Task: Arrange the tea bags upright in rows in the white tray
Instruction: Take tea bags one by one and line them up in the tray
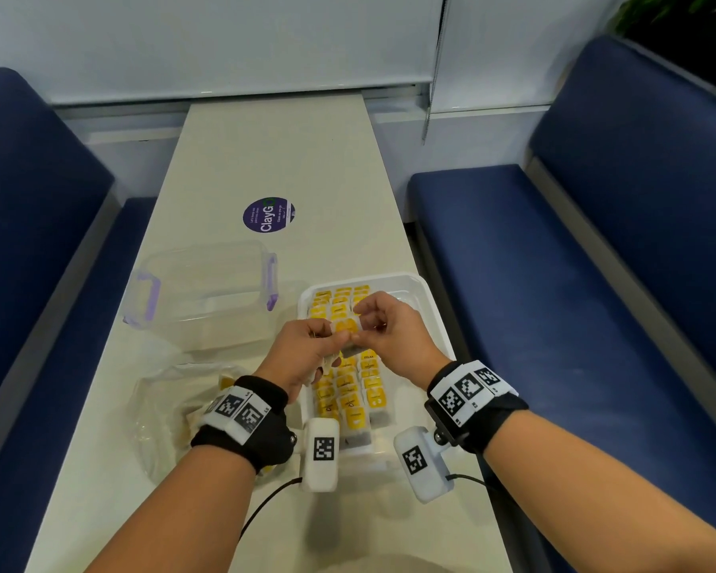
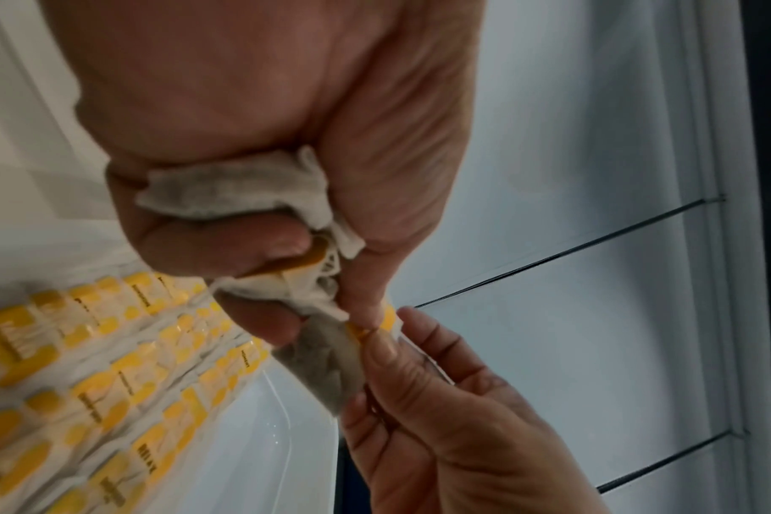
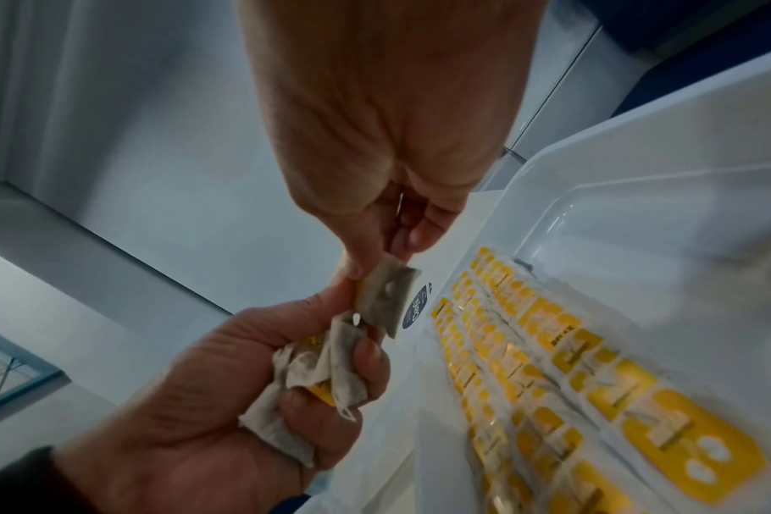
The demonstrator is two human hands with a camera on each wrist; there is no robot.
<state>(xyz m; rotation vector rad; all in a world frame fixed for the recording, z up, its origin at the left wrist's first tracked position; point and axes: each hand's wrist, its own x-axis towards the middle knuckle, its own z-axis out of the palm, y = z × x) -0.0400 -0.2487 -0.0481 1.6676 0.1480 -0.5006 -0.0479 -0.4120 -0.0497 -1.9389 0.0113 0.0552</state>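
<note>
White tray [image 1: 424,308] right side bare, both hands above rows [image 1: 350,390]

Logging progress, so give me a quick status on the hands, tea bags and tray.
Left hand grips a bunch of tea bags. Right hand pinches one tea bag above the white tray. Rows partly filled. Nothing blocking.

Tray [image 1: 424,301] sits right on the counter [image 1: 273,150], tea bags [image 1: 350,401] standing in rows inside. Tub [image 1: 201,291] to its left, sticker [image 1: 268,215] behind, bag [image 1: 162,419] nearest, left. Both hands over the tray.
</note>
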